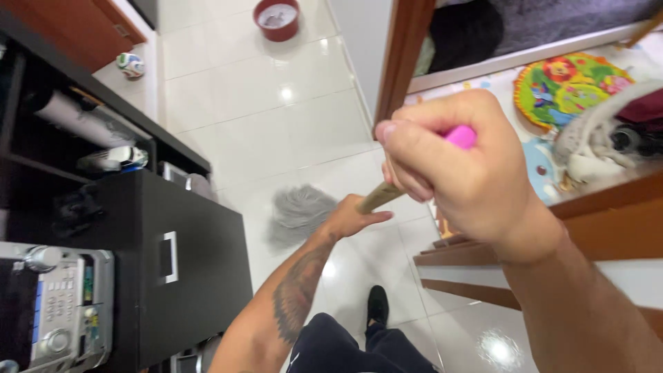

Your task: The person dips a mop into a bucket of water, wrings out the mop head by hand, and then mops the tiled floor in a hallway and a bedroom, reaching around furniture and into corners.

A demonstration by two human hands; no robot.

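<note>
1. My right hand is closed in a fist around the top of the mop handle, near its pink end cap, close under the camera.
2. My left hand sits lower on the same wooden handle, arm stretched out; the fingers look wrapped about the stick, though the grip itself is partly hidden.
3. The two hands are apart along the handle, right above left.
4. The grey mop head rests on the glossy white tiled floor, just beyond my left hand.
5. A black cabinet stands to my left, beside the mop head.
6. A red bucket sits far down the floor, well apart from the mop.
7. My dark shoe is planted on the tiles below the left hand.
</note>
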